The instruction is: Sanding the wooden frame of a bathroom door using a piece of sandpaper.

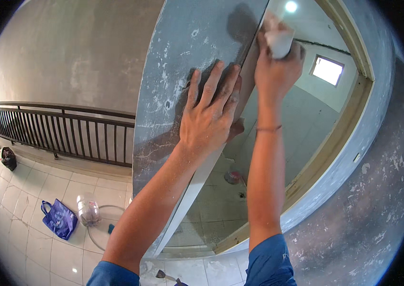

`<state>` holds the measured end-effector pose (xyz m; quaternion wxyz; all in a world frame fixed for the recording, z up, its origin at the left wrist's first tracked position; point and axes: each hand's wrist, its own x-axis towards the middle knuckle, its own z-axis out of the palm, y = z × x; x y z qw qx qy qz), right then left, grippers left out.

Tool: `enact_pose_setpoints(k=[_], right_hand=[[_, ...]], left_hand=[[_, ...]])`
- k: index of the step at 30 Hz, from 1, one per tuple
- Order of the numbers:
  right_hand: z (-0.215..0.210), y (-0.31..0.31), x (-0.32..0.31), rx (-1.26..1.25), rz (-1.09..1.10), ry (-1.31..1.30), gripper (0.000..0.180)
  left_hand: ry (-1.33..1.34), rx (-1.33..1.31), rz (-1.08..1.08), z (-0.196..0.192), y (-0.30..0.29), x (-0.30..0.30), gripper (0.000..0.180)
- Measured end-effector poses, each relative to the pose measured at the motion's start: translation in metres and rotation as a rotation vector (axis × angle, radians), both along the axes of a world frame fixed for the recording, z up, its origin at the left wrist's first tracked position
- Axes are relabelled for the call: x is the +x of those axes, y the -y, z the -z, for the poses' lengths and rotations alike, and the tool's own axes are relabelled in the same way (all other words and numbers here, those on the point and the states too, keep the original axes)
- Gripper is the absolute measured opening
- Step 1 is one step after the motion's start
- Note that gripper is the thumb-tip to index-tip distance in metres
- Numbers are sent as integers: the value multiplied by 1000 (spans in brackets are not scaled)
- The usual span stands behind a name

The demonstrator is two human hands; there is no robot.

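My left hand (206,112) lies against the grey patched wall (163,95), fingers spread and holding nothing. Its palm sits close to the wall's edge, beside a pale vertical strip (187,200) that borders the doorway. Higher up, my right hand (280,66) is closed around a whitish block-like object (279,44), held at the upper part of that same edge. Motion smears the object and the fingertips, so its exact kind does not show. Both forearms look dusty.
Through the doorway is a tiled room with a small window (327,71) and a round bucket-like thing (233,177). A wooden frame (354,107) bounds its right side. To the left are a dark railing (68,128), a purple bag (60,219) and a clear plastic container (88,210).
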<state>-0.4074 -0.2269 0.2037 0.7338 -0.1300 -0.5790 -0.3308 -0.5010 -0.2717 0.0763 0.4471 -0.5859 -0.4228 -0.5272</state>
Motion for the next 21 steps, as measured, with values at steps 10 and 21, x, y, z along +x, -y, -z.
enact_pose_setpoints(k=[10, 21], right_hand=[[9, 6, 2, -40, -4, 21, 31], [37, 6, 8, -42, -38, 58, 30]], left_hand=[[33, -39, 84, 0, 7, 4, 52], [43, -86, 63, 3, 7, 6, 61]])
